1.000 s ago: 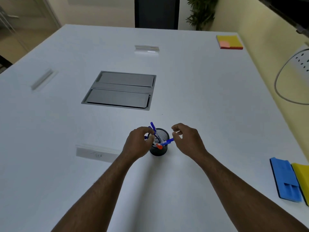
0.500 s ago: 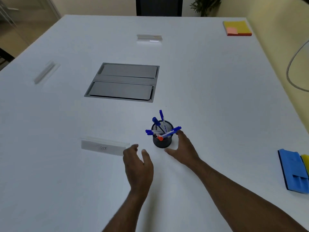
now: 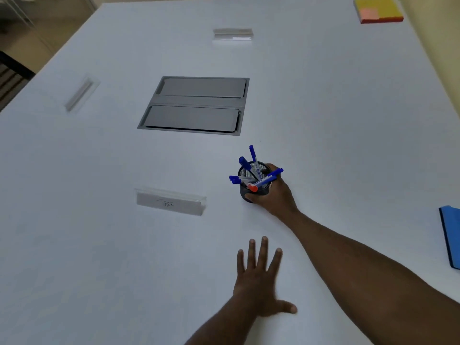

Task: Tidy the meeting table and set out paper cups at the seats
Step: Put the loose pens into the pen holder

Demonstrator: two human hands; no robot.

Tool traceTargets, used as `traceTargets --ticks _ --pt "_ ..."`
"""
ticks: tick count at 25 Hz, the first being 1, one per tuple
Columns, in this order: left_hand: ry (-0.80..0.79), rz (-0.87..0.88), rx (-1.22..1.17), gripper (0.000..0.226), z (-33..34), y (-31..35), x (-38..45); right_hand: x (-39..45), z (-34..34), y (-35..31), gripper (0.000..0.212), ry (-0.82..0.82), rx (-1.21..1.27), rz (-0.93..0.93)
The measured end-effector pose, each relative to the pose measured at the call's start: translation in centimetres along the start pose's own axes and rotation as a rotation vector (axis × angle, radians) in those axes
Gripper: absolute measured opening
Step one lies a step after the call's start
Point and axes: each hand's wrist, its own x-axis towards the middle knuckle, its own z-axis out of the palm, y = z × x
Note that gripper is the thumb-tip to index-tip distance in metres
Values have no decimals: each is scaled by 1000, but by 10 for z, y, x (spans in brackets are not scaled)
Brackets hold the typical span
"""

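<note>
- The right hand (image 3: pixel 273 195) is wrapped around a black mesh pen cup (image 3: pixel 254 188) standing on the white table (image 3: pixel 348 120), thumb on its near side.
- The cup holds several blue-capped pens (image 3: pixel 252 155) and one orange-tipped marker (image 3: pixel 253 188), fanned out.
- The left hand (image 3: pixel 258 282) lies nearer the body, fingers spread flat, grasping nothing.
- Left of the cup stands a clear name plate (image 3: pixel 171 202); only "…ER" reads.
- Beyond the cup sits a grey cable hatch (image 3: pixel 196 104), lids closed.
- Far right: a blue folder (image 3: pixel 450 235); far corner, a yellow pad (image 3: pixel 379 8).
</note>
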Motion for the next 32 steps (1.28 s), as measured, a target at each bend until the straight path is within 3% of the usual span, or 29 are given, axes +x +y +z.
traceTargets --ticks 11,19,27,32 --pt "-84 -69 -24 132 -9 0 -1 -86 -65 -19 75 179 -16 54" --pt "-84 -89 41 135 -18 9 -7 -201 -147 18 75 432 -15 151" --pt "92 160 221 87 -11 55 -21 -313 -217 83 89 760 7 368" --pt "96 135 194 80 9 103 -37 -353 -264 107 91 933 -22 432"
